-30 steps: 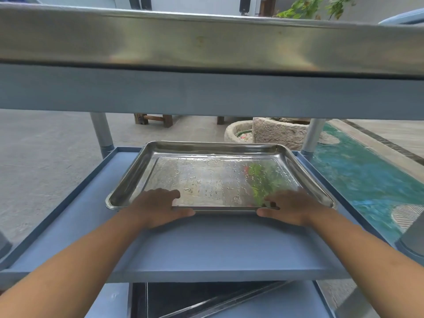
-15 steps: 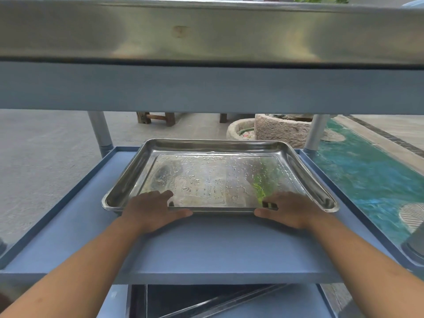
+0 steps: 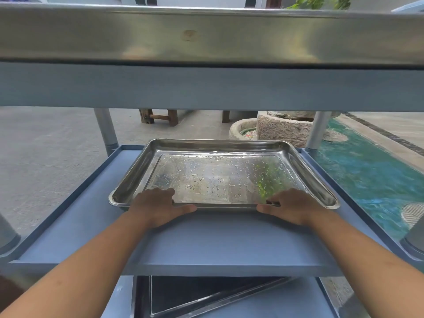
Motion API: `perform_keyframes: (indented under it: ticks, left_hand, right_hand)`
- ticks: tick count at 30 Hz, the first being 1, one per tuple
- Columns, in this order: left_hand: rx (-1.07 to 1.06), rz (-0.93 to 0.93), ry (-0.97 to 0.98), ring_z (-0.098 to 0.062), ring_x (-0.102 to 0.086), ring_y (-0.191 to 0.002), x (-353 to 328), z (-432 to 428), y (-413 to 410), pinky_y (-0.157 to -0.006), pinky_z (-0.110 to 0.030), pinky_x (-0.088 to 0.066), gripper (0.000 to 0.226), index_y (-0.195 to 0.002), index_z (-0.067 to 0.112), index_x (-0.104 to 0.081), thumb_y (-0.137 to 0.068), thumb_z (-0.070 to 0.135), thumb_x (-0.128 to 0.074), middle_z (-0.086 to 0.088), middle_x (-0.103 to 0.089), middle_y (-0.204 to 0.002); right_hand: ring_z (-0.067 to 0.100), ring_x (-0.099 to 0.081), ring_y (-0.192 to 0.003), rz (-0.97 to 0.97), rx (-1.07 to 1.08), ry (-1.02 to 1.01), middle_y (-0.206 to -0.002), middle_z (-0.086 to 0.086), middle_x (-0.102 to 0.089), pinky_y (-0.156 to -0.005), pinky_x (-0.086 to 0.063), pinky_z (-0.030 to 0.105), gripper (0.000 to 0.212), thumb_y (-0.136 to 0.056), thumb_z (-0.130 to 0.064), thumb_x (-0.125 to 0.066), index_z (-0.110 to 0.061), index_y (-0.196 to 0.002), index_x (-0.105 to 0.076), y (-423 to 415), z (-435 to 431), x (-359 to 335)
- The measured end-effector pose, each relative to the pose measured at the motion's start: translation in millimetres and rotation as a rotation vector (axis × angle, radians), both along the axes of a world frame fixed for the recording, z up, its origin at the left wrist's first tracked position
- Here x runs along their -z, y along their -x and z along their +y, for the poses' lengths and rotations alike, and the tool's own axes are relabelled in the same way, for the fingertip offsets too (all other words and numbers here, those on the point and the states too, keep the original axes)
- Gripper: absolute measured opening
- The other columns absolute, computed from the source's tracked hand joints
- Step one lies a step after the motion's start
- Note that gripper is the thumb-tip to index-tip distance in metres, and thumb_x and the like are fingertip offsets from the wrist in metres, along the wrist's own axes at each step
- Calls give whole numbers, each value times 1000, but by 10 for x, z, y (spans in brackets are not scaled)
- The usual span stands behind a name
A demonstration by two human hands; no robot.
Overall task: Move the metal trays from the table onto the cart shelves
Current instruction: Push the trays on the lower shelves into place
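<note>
Resting flat on middle cart shelf (image 3: 218, 244): metal tray (image 3: 220, 173), water-beaded. Left hand (image 3: 158, 207) and right hand (image 3: 292, 207) each in closed grip on near rim, fingers over lip inside, thumbs along outer edge, forearms extended straight. Second tray (image 3: 206, 297) on bottom shelf; top shelf (image 3: 211, 35) overhead.

Three trays: one on the top shelf (image 3: 206, 86), edge-on (image 3: 206, 35); one on the middle shelf (image 3: 218, 239), wet (image 3: 220, 173); one on the bottom shelf (image 3: 263, 306), partly hidden (image 3: 206, 297). Two hands: left (image 3: 156, 207), right (image 3: 293, 206). Two rear cart posts: left (image 3: 106, 131), right (image 3: 317, 130). Two stone troughs (image 3: 284, 129).
</note>
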State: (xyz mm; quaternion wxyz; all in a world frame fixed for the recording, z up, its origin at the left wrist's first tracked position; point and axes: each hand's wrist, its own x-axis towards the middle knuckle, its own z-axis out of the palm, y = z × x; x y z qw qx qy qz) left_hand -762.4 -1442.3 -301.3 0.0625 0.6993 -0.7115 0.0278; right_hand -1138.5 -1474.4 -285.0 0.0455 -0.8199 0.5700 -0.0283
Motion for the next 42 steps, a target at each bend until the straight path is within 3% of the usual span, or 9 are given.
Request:
perform_keyframes:
  ticks: [10,17,22,28,31,33,37,39,42]
  left_hand:
    - [26,-46,17,-28,-64,-100,-14,282,32,-72,-37,-43,111,-110,27,-56,-48,108,-11,-3,-70,-109]
    - [33,-15,39,-25,-66,-97,-2,530,40,-75,-37,-50,113,-115,25,-58,-51,107,-15,1,-72,-107]
    - [43,-13,60,-26,-67,-97,-20,719,65,-72,-36,-50,115,-118,24,-59,-52,107,-16,-1,-72,-105]
    - [30,-35,68,-27,-67,-93,-40,960,103,-69,-36,-49,117,-117,24,-61,-51,107,-13,-2,-73,-98]
    - [32,-52,71,-26,-67,-88,-47,1062,121,-67,-36,-49,116,-116,23,-61,-52,106,-11,-2,-72,-94]
    - [44,-58,83,-26,-68,-87,-41,1127,129,-64,-34,-47,117,-119,24,-61,-53,106,-10,-2,-72,-93]
    - [48,-68,82,-25,-70,-88,-34,1277,130,-67,-36,-52,119,-128,23,-57,-56,105,-9,-2,-74,-96]
    - [41,-73,64,-25,-70,-89,-39,1351,137,-72,-38,-54,120,-132,24,-54,-56,105,-9,-2,-74,-98]
    - [41,-67,41,-25,-69,-89,-66,1400,141,-74,-40,-55,118,-128,24,-55,-55,105,-9,-1,-73,-98]
  right_hand:
    - [12,-57,-69,41,-21,4,-69,-6,-60,-69,-47,32,95,-61,-102,-12,-22,-76,-60,8,300,-22]
    - [21,-64,-109,37,-5,11,-118,-4,-70,-66,-41,27,112,-59,-103,-12,-29,-124,-65,25,566,-28]
    - [-3,-39,-60,36,-17,12,-62,-16,-44,-52,-24,23,91,-59,-103,-10,-37,-93,-63,34,769,-79]
    - [12,-47,-65,35,-55,56,-58,-15,-39,-52,-27,24,77,-64,-100,-12,-39,-81,-55,73,969,-82]
    - [1,-40,-56,29,-52,24,-56,-13,-40,-51,-28,26,67,-63,-101,-11,-40,-62,-38,79,1063,-102]
    - [-1,-38,-56,29,-36,18,-57,-14,-40,-51,-29,26,75,-62,-102,-10,-39,-68,-51,93,1102,-87]
    - [15,-62,-85,43,-36,52,-83,-14,-64,-65,-43,32,112,-61,-101,-4,-31,-121,-66,136,1215,-16]
    - [20,-64,-110,36,-33,46,-121,-6,-69,-81,-50,37,117,-61,-102,-3,-30,-133,-61,157,1268,29]
    - [21,-63,-116,15,-16,47,-130,-4,-66,-87,-49,40,117,-60,-103,-3,-32,-134,-59,175,1342,50]
